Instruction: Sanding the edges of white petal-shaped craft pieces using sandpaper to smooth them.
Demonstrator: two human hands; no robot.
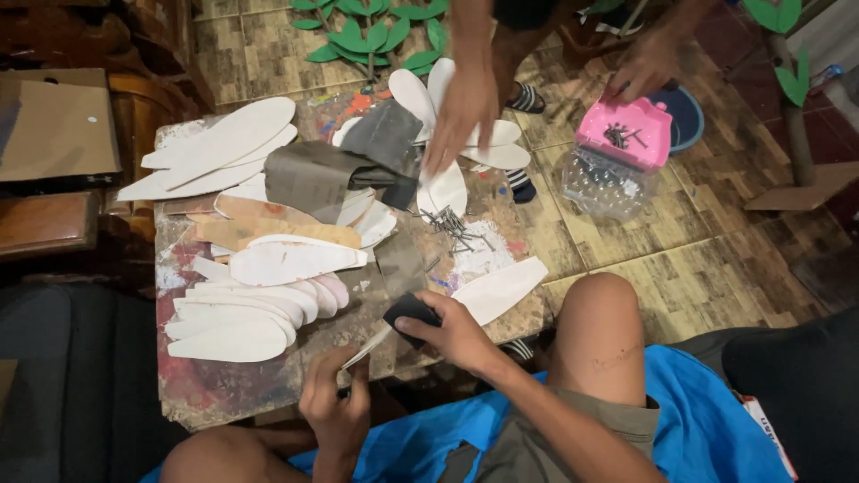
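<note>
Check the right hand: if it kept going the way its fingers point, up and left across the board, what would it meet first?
Probably the stack of white cutouts. The right hand presses a black pad on a long white cutout; depth is unclear.

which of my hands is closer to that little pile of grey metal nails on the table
Right. Your right hand, with a grip on a black block, sits just below the pile of grey metal nails. Your left hand is lower and further left, near the table's edge.

Dim warm indoor light, soft shadows, slight motion blur
</note>
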